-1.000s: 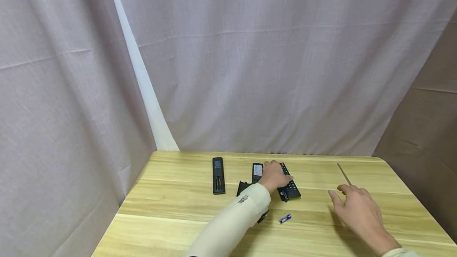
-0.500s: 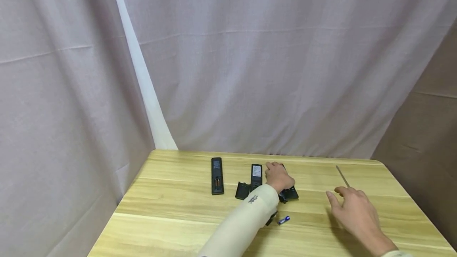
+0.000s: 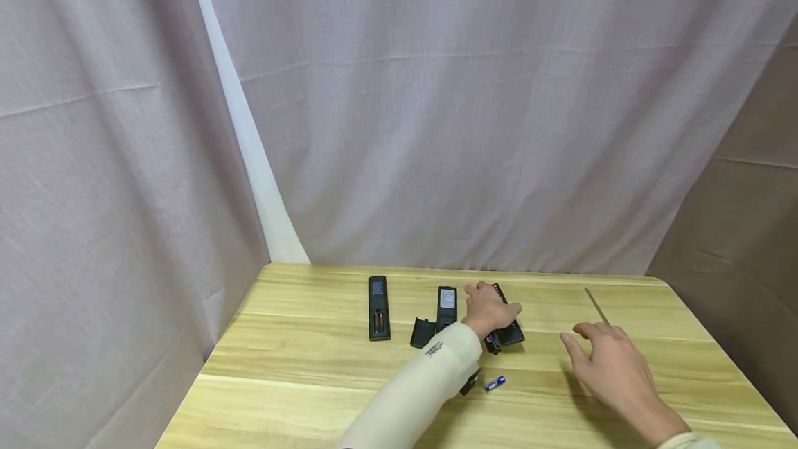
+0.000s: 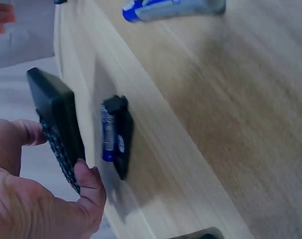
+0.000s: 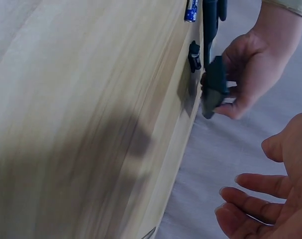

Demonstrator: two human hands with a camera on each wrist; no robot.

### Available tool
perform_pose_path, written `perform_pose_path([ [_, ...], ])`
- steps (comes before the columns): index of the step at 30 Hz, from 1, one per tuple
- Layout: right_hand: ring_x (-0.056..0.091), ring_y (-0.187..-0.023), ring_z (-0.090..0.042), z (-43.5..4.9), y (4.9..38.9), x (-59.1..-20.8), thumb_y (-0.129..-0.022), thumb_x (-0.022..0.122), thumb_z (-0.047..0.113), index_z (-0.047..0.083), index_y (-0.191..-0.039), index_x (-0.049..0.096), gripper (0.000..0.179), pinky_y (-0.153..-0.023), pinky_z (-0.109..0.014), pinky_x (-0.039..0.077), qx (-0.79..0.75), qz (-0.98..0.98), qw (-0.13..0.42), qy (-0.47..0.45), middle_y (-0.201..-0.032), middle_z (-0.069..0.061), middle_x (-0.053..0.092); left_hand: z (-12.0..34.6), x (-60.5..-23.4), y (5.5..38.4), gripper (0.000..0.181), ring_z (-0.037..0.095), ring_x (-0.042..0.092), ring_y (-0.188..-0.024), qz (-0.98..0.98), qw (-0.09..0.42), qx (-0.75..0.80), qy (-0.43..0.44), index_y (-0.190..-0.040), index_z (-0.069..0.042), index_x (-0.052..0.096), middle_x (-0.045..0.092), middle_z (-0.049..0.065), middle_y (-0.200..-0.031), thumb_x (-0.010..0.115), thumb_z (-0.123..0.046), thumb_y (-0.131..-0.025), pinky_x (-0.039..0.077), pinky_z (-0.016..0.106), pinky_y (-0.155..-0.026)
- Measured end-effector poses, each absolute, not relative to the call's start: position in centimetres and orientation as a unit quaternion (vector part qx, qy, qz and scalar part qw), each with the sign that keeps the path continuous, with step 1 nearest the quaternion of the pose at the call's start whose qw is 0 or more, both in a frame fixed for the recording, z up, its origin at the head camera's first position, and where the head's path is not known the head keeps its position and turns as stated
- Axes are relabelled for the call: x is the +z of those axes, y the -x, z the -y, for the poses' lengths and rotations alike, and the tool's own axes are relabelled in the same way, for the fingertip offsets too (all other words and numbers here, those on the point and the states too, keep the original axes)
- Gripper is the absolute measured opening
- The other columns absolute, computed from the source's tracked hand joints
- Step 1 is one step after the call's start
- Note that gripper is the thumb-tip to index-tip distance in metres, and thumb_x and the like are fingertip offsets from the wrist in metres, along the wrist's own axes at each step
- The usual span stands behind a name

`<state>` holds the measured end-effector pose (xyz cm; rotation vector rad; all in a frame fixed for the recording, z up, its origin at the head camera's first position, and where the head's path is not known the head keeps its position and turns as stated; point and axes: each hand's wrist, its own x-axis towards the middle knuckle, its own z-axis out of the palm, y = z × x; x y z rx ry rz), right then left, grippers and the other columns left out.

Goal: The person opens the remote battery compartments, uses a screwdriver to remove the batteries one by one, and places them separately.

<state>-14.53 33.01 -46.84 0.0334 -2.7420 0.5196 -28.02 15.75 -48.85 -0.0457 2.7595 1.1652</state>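
Observation:
My left hand (image 3: 489,309) grips a black remote control (image 3: 512,333) by its sides at the back of the table. In the left wrist view, that remote control (image 4: 66,119) is tilted and raised off the wood, its button side towards the palm. Just beside it lie a small black cover (image 4: 124,144) and a blue battery (image 4: 108,137), close together. My right hand (image 3: 614,366) hovers over the right side with its fingers loosely bent and nothing in them. Beyond its fingertips lies a thin rod (image 3: 596,305), its near end hidden by the hand.
A remote control (image 3: 379,307) with batteries showing lies on the left. Another remote control (image 3: 447,305) with a white label lies mid-table, a black cover (image 3: 422,332) at its side. A loose blue battery (image 3: 494,384) lies nearer the front. A curtain (image 3: 436,158) hangs behind the table.
My left hand has shifted slightly right, closed its fingers and thumb on the remote control and tilted it up. My right hand has drifted a little left.

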Motion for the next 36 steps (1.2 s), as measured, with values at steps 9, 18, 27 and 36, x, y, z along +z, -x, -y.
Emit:
perform_pose_path([
  [9,0.064,-0.114,-0.05,-32.8,14.7,-46.6,-0.105,0.066,0.038,-0.004,-0.119,0.073,0.044,-0.092,-0.071,0.054,0.19,0.964,0.185,-0.012,-0.121,-0.028,0.073,-13.6,-47.1,26.3,0.065,0.024,0.059,-0.09,-0.851,0.095,0.516,0.003,-0.136,-0.001,0.056,0.059,0.016,-0.117,0.078,-0.039,-0.088,0.062,0.044,-0.079],
  [18,0.065,-0.114,-0.051,-32.1,14.6,-46.8,-0.103,0.069,0.035,-0.003,-0.118,0.074,0.041,-0.094,-0.071,0.054,0.194,0.96,0.199,-0.02,-0.118,-0.026,0.075,-10.1,-45.6,24.6,0.04,0.021,0.07,-0.074,-0.775,0.127,0.618,-0.027,-0.125,-0.005,0.061,0.068,0.008,-0.097,0.072,-0.03,-0.095,0.067,0.05,-0.083],
  [27,0.066,-0.115,-0.047,-30.2,13.8,-46.3,-0.105,0.068,0.038,0.001,-0.117,0.076,0.04,-0.09,-0.068,0.055,0.209,0.959,0.19,-0.023,-0.12,-0.023,0.076,-5.1,-44.0,22.5,0.066,0.023,0.073,-0.104,-0.747,0.144,0.644,-0.085,-0.164,0.005,0.031,0.061,0.023,-0.141,0.052,-0.024,-0.108,0.066,0.038,-0.086],
  [36,0.069,-0.111,-0.041,-28.0,12.7,-44.8,-0.104,0.069,0.038,0.003,-0.122,0.075,0.041,-0.089,-0.065,0.057,0.217,0.958,0.187,-0.033,-0.119,-0.018,0.077,-0.9,-43.5,21.1,0.053,0.025,0.074,-0.111,-0.69,0.146,0.701,-0.105,-0.161,0.004,0.038,0.07,0.024,-0.128,0.036,-0.022,-0.115,0.065,0.045,-0.098],
])
